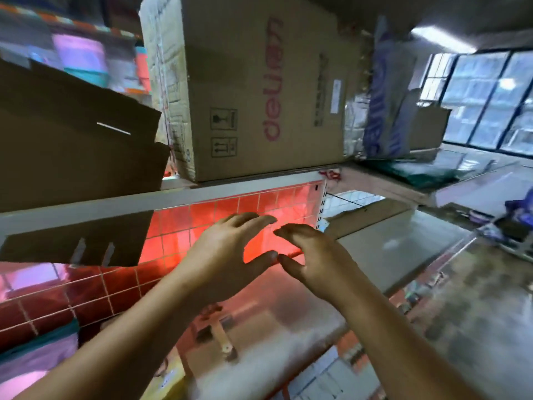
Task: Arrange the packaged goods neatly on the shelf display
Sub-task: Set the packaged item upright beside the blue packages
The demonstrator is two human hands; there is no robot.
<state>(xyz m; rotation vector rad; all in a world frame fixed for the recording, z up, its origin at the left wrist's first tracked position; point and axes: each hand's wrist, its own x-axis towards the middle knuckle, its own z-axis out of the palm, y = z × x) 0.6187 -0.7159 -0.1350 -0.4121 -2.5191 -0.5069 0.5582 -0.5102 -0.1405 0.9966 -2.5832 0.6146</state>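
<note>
Nothing is held. The left hand (227, 249) and right hand (311, 255) are spread, fingers loose, thumb tips almost met. Directly above them the big cardboard carton (259, 90) is stood on the shelf (173, 197), with a blue-and-white wrapped pack (386, 111) up and to the right. The carton is judged stiff, bulky and probably heavy, and a fragile mark is printed on it. It is best taken at both lower side edges.

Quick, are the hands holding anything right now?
Left hand: open, fingers spread, holding nothing.
Right hand: open, fingers loosely bent, holding nothing.
</note>
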